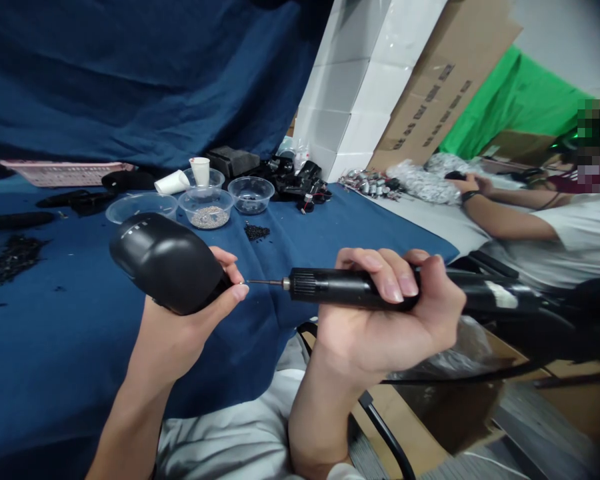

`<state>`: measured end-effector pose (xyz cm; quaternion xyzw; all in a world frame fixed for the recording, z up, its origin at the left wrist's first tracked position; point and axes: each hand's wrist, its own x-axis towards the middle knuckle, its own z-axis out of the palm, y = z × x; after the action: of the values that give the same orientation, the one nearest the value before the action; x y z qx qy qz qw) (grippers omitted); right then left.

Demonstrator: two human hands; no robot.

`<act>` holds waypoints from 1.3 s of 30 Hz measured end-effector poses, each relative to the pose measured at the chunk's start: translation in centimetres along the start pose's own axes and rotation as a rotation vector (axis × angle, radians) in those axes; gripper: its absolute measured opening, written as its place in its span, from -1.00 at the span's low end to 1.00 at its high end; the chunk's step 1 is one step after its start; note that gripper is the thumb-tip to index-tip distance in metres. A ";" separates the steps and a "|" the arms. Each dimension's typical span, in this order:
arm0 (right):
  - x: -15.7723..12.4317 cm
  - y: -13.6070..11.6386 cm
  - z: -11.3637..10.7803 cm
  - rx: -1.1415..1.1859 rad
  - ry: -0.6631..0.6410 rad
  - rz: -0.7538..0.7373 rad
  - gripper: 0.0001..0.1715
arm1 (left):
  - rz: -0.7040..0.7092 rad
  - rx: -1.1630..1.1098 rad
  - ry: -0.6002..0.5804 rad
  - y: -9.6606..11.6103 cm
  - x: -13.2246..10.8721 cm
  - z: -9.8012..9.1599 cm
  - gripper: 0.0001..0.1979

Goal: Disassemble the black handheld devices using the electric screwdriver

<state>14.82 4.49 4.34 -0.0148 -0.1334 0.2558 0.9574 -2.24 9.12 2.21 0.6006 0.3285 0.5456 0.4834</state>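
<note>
My left hand (185,333) is closed around a glossy black rounded plastic housing (163,260). Its thumb and a fingertip pinch together at the housing's right end, where something small and shiny shows, too small to name for certain. In my right hand (380,320) lies a black electric screwdriver (350,287), fingers wrapped round its barrel. It is held level, and its thin bit (267,282) points left, with the tip at my left thumb and fingertip. Whether the bit touches anything there I cannot tell.
Clear plastic bowls (251,195), one holding small metal pieces (209,217), stand on the blue cloth (300,230) beside paper cups (200,171) and a pile of black screws (257,231). Black parts (305,180) lie behind. At right, another person's arm (505,213) is at work.
</note>
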 end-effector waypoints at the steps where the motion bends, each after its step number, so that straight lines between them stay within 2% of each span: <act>1: 0.0 0.0 0.0 -0.011 -0.003 0.002 -0.60 | 0.007 0.012 -0.004 0.0 0.0 0.0 -0.73; 8: -0.1 0.1 -0.1 -0.099 -0.057 0.028 -0.54 | 0.024 0.028 -0.027 0.0 0.1 -0.1 -0.77; 19: -0.3 0.1 0.0 -0.290 -0.072 0.034 -0.64 | 0.122 0.368 -0.077 -0.8 -0.6 -1.3 -0.82; 22: -0.3 0.2 0.0 -0.292 -0.061 0.022 -0.62 | 0.106 0.299 -0.065 -0.9 -0.5 -1.1 -0.78; 24: -0.2 0.0 0.0 -0.272 -0.044 0.000 -0.62 | 0.122 0.232 -0.076 -0.8 -0.3 -1.0 -0.69; 29: -0.1 -1.0 -0.1 -0.278 -0.024 -0.042 -0.62 | 0.041 -0.083 -0.196 -0.6 0.0 -1.0 -0.40; 33: -0.7 -1.7 0.1 -0.337 -0.104 -0.006 -0.62 | 0.044 -0.174 -0.259 -0.3 -0.5 -0.6 -0.37; 39: -1.5 -1.4 0.7 -0.396 -0.175 0.043 -0.70 | -0.015 -0.218 -0.244 0.1 -1.0 0.0 -0.34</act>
<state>14.07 2.49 4.79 -0.1833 -0.2632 0.2451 0.9149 -2.49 8.20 2.01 0.6037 0.2108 0.4974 0.5863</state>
